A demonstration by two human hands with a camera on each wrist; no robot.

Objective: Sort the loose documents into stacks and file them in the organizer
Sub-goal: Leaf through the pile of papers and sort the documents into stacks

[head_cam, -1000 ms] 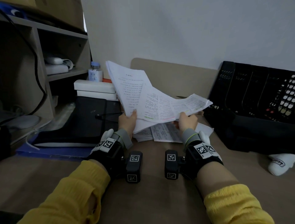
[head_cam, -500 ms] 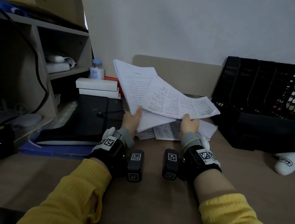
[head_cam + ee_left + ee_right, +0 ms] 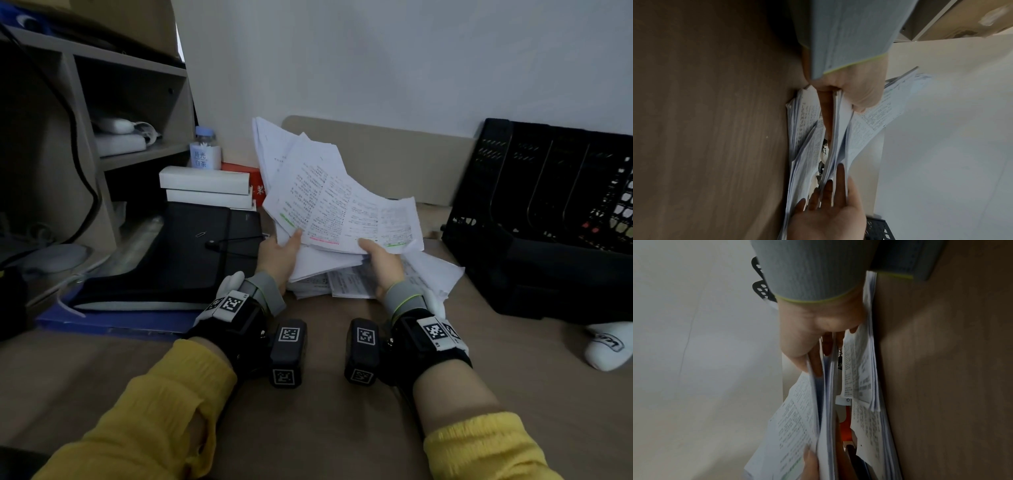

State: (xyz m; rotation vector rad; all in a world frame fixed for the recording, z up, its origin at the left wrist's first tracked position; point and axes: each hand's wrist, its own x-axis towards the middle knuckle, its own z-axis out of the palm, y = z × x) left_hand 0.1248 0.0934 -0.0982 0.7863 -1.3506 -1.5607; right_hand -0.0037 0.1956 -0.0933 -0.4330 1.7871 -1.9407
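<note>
Both hands hold one fanned sheaf of printed papers (image 3: pixel 329 205) tilted up above the desk. My left hand (image 3: pixel 281 253) grips its lower left corner, thumb on top. My right hand (image 3: pixel 380 260) pinches the lower right edge, where sheets with green and pink highlights lie uppermost. In the left wrist view the left hand (image 3: pixel 851 92) clamps the sheaf (image 3: pixel 838 129), with the right hand (image 3: pixel 828 211) beyond. The right wrist view shows the right hand (image 3: pixel 813 334) with sheets (image 3: pixel 797 418) between thumb and fingers. A loose pile of papers (image 3: pixel 352 284) lies on the desk beneath. The black organizer (image 3: pixel 548 205) stands at the right.
A black folder (image 3: pixel 191 250) lies on blue folders at the left, with white boxes (image 3: pixel 205 188), a small bottle (image 3: pixel 205 150) and a shelf unit (image 3: pixel 102 137) behind. A white object (image 3: pixel 609 346) lies at the right edge. Brown desk (image 3: pixel 325 428) stretches in front.
The right hand has brought its highlighted sheets leftward onto the left hand's papers. The two bundles, apart before, now overlap as one fanned sheaf held by both hands.
</note>
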